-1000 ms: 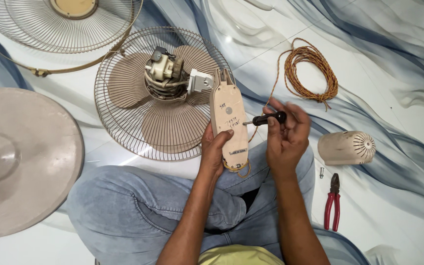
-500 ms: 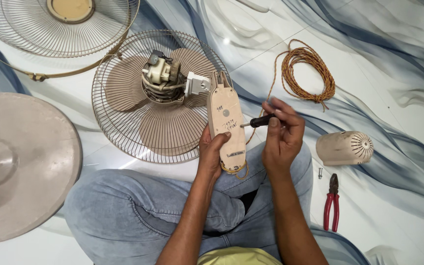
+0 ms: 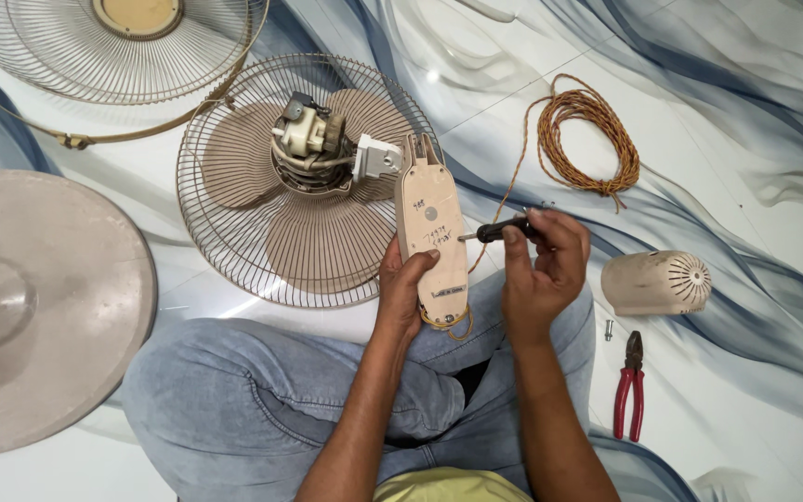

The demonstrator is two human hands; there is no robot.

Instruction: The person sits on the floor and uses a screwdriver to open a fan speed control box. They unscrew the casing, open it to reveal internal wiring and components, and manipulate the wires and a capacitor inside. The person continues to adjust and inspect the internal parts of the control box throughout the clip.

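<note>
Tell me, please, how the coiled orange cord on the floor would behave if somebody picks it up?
The orange cord looks thin and twisted, so it is probably floppy and light. A wrap at one side binds its loops, so the coil would likely stay together, with the loose end trailing.

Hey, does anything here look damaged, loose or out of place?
A fan lies in pieces on the floor: motor bare on the rear grille, its cover off beside the pliers. Nothing looks broken or spilled.
</note>
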